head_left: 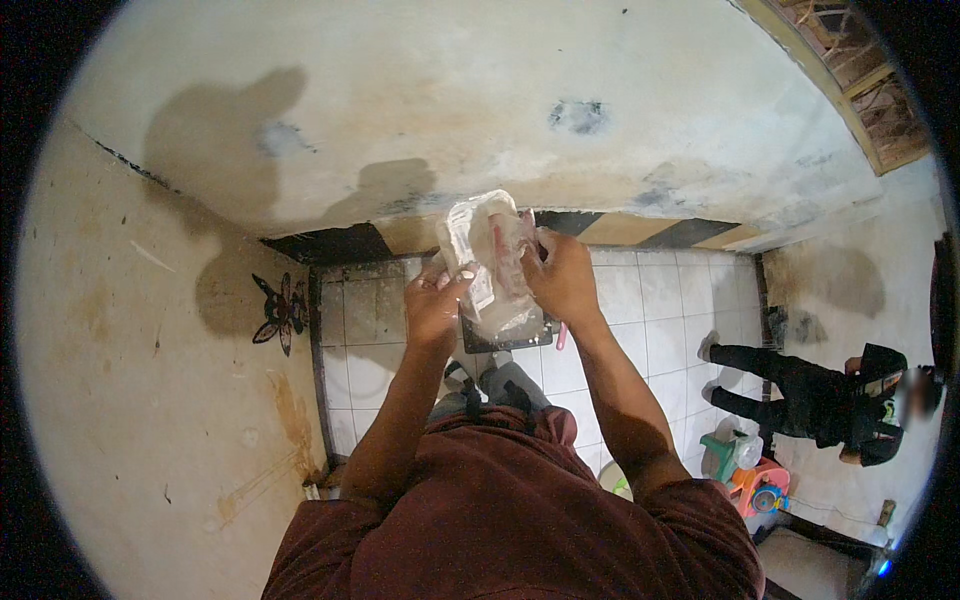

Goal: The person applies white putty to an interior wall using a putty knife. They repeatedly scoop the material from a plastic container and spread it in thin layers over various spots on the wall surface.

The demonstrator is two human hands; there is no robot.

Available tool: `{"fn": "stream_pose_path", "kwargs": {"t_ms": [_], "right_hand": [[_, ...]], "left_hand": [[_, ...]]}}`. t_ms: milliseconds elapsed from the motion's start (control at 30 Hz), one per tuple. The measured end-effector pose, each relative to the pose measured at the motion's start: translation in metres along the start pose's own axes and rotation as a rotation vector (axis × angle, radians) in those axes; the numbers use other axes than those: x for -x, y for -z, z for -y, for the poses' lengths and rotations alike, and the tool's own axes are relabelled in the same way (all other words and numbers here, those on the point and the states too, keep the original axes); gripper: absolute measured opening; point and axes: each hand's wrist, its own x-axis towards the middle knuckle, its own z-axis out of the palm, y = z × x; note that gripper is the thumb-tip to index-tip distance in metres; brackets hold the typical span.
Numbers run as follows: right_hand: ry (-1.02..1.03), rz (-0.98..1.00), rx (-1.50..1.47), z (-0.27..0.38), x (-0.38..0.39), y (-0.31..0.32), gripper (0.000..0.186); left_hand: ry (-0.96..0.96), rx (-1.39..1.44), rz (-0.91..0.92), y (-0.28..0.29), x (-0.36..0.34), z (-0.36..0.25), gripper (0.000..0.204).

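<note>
In front of my chest, my left hand [437,307] grips the near left edge of a shallow, whitish see-through plastic container [464,238], its thumb on the rim. The container is tilted up. My right hand [562,282] is closed on crumpled clear plastic [508,262] with a pinkish streak, which lies against the container's right side. Its fingertips are partly hidden. What the plastic wraps, if anything, I cannot make out. Below the hands is a dark, flat, square-cornered thing [512,346], partly covered by the container and plastic. A pink handle [561,337] sticks out by its right side.
A stained wall [480,110] rises ahead above a white tiled floor [655,325]. A butterfly-shaped ornament [278,310] hangs on the left wall. At right stands another person [815,395] in dark clothes. Nearby are a green stool [716,452] and an orange plastic thing [745,490].
</note>
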Motion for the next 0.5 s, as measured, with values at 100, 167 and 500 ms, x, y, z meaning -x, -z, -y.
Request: {"fn": "stream_pose_path", "kwargs": {"t_ms": [100,167,500], "right_hand": [[-0.001,0.042,-0.008,0.001,0.001,-0.001,0.02],[0.02,-0.015,-0.071,-0.006,0.002,-0.005,0.02],[-0.479,0.07,-1.407,-0.059,0.021,0.013,0.022]], "left_hand": [[-0.03,-0.054,-0.003,-0.01,0.003,0.002,0.041],[-0.053,-0.067,0.008,-0.013,0.002,0.004,0.042],[-0.085,-0.021,-0.028,0.003,-0.008,0.01,0.026]]}}
